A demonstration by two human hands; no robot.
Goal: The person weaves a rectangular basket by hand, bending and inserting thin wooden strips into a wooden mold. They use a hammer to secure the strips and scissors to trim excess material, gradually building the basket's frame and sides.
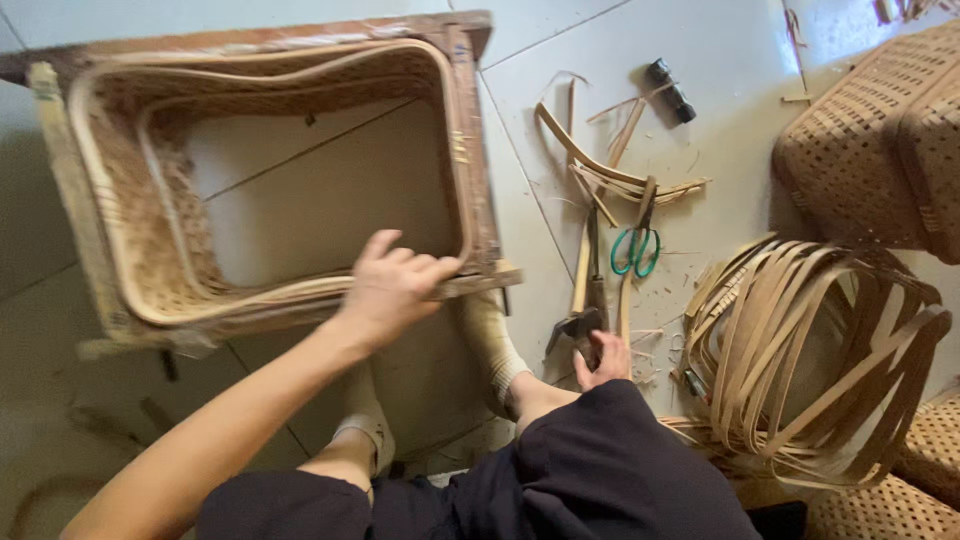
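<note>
A woven bamboo basket body without a bottom (120, 240) sits inside a wooden frame (470, 120) on the tiled floor. My left hand (392, 285) presses on the near rim of the basket and frame, fingers curled over the edge. My right hand (603, 360) rests low beside my knee, closed around the handle end of a dark metal tool (578, 322) that lies on the floor. My socked feet brace against the frame's near side.
Green-handled scissors (636, 250) and loose bamboo strips (600, 170) lie right of the frame. A bundle of looped bamboo strips (820, 360) sits at right. Finished woven baskets (880, 150) stand at the far right. A small black object (671, 90) lies beyond.
</note>
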